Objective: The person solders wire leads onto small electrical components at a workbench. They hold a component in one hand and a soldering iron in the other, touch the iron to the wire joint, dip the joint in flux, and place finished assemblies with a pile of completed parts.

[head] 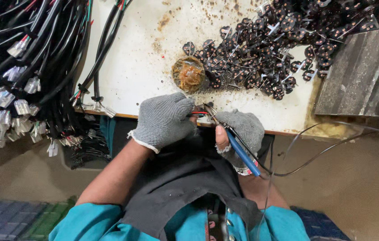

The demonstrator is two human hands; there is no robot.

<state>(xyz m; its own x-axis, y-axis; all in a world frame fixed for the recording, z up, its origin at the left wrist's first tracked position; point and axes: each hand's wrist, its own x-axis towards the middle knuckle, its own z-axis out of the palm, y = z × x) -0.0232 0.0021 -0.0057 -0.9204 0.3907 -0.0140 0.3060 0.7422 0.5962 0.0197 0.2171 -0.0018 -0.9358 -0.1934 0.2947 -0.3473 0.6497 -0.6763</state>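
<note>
Gloved hands (198, 122) meet over stained (rust-flecked) bench (131, 67).

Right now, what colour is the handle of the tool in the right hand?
Blue, on the tool's handle in the right hand; head view shows it.

At the near edge of the table (127, 67), the left hand (165, 119) and right hand (243, 131) sit side by side, with thin wires (198, 114) between them and a soldering iron (236, 147) in the right. Behind the hands on the table stands a small tin of flux paste (188, 73), and a heap of small connector parts (278, 49) spreads to its right and further back. Bundled wire harnesses (24, 76) hang over the table's left side, and a board (363, 73) lies at the right.
</note>
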